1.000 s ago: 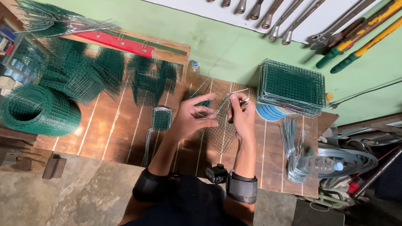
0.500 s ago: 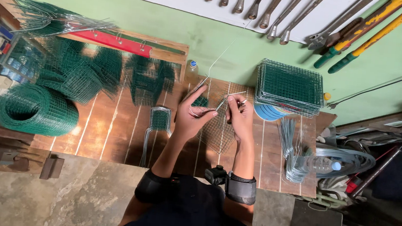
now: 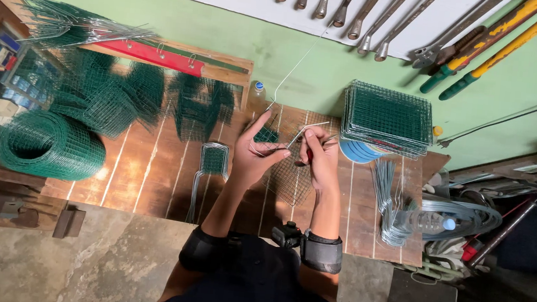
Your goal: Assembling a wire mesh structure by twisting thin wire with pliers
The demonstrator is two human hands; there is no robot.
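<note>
My left hand (image 3: pixel 256 153) and my right hand (image 3: pixel 319 156) are raised together over a wooden worktop (image 3: pixel 147 179). Between them they hold a thin steel wire (image 3: pixel 292 71) that runs up and away toward the wall. The right hand also grips a slim silver tool (image 3: pixel 304 133) against the wire. Under the hands hangs a small piece of wire mesh (image 3: pixel 292 179); a small green mesh piece (image 3: pixel 266 134) shows just behind the left thumb.
A roll of green mesh (image 3: pixel 49 145) lies at the left, with loose green mesh pieces (image 3: pixel 106 99) behind it. A stack of mesh panels (image 3: pixel 386 118) sits at the back right. Bent wires and wire coils (image 3: pixel 407 210) lie at the right. Hand tools hang on the wall (image 3: pixel 373 16).
Both hands have stayed together at the same spot, shifting slightly as they work the wire. The long wire end now points up toward the wall.
</note>
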